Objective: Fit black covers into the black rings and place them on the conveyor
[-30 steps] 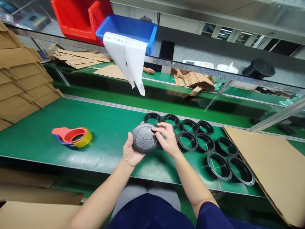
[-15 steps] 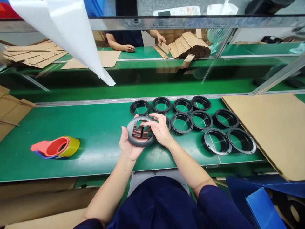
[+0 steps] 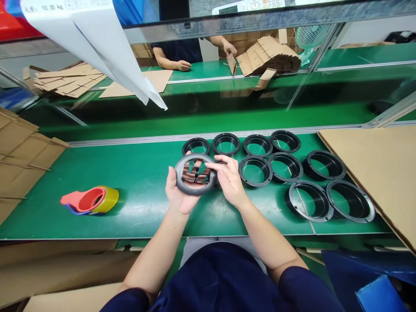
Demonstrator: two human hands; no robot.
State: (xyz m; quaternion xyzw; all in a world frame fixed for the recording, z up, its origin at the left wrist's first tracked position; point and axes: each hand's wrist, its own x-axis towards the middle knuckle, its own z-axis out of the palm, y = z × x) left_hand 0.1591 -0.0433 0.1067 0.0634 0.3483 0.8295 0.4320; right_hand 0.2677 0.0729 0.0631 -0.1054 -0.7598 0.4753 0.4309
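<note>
A round dark grey vent with black slats (image 3: pixel 196 190) is held above the green table, its open face towards me. My left hand (image 3: pixel 178 194) grips it from the left and below, with fingers showing behind the slats. My right hand (image 3: pixel 230 180) is at the vent's right side, fingers apart and fingertips at the rim and slats; it does not grip the vent. Several black rings (image 3: pixel 255 184) stand on the table behind and to the right of my hands. One ring is partly hidden behind my right hand.
A red and yellow tape dispenser (image 3: pixel 108 200) lies on the table (image 3: pixel 139 225) at the left. Cardboard (image 3: pixel 383 173) covers the right side. White paper (image 3: pixel 113 52) hangs at upper left. Across the bench, another person's hands (image 3: pixel 230 48) are near cardboard dividers (image 3: pixel 268 55).
The view has shifted, so the table items appear farther right. My right fingers have drawn slightly back from the middle of the slats. The other person's cardboard piece now stands upright.
</note>
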